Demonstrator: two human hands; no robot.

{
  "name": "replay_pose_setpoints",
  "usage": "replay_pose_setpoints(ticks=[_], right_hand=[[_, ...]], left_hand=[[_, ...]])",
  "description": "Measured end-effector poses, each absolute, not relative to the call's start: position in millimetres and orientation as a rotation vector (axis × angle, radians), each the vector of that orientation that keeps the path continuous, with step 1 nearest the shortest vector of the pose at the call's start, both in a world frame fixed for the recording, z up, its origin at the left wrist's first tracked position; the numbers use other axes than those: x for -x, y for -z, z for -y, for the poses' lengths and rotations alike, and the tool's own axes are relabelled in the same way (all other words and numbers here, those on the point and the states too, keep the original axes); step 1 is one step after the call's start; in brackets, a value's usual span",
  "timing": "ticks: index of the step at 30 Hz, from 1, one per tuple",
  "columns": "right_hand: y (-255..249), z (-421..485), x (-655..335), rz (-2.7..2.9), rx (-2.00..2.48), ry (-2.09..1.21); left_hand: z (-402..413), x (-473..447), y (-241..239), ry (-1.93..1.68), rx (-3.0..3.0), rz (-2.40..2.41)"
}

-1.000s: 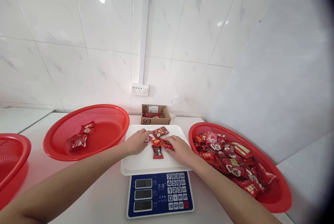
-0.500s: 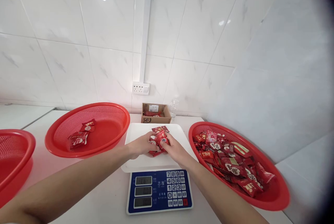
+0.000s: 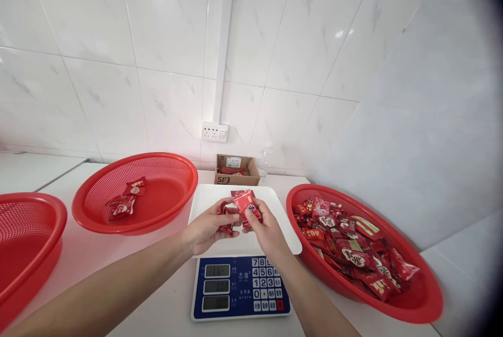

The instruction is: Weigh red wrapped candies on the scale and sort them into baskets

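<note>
Left hand (image 3: 212, 227) curls its fingers around dark red packets (image 3: 225, 212); exact count hidden by the fingers. Right hand (image 3: 268, 227) pinches a bright red packet (image 3: 245, 202), thumb on its front, print facing up. More may sit behind it, can't tell. Both hands meet over the weighing pan (image 3: 288, 227), seemingly lifted off its surface. One more patterned packet (image 3: 237, 193) shows just beyond the fingertips; whether it lies on the pan is unclear.

Handling, as a judgement: light pinch near the crimped edges, since squeezing could crush the contents. Stack packets flat, one per layer, so none slips out. Wrists are best clear of the pan, else they load the scale (image 3: 244, 253).

Farther out: red basket (image 3: 161, 198) on the left, few packets inside; fuller red basket (image 3: 430, 300) on the right, near the right forearm. Cardboard box (image 3: 226, 181) behind the pan, red wrappers inside. Another red basket (image 3: 58, 216) at far left, cut by the frame.
</note>
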State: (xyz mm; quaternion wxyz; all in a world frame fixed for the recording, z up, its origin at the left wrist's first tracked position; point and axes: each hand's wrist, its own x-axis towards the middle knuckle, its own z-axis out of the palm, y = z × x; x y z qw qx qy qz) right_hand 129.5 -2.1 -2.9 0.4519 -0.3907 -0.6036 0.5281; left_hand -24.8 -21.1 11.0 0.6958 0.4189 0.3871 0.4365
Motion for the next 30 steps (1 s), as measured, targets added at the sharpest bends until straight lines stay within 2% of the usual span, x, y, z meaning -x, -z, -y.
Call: replay_pose_setpoints(ticks=[6, 11, 13, 14, 16, 18, 24, 30], right_hand=[[3, 6, -126, 1.588, 1.007, -1.247], [10, 4, -134, 1.726, 1.007, -1.218], [11, 1, -142, 1.771, 1.055, -1.105], [12, -1, -146, 1.788, 1.083, -1.052], [12, -5, -152, 1.819, 1.140, -0.979], [12, -8, -154, 1.875, 1.188, -0.918], [13, -21, -148, 2.302, 1.303, -0.439], [18, -32, -143, 2.521, 1.382, -0.264]], left_hand=[[27, 18, -9, -0.954, -1.067, -0.949], [24, 43, -25, -1.058, -1.315, -1.229], [17, 70, -36, -1.135, -1.443, -1.377], [13, 85, -41, -1.155, -1.679, -1.620], [4, 116, -46, -0.937, -1.987, -2.035], [-5, 142, -43, -0.850, -1.970, -2.145], [-19, 162, -22, -0.635, -1.896, -2.035], [-10, 109, -24, -0.682, -2.036, -1.817]])
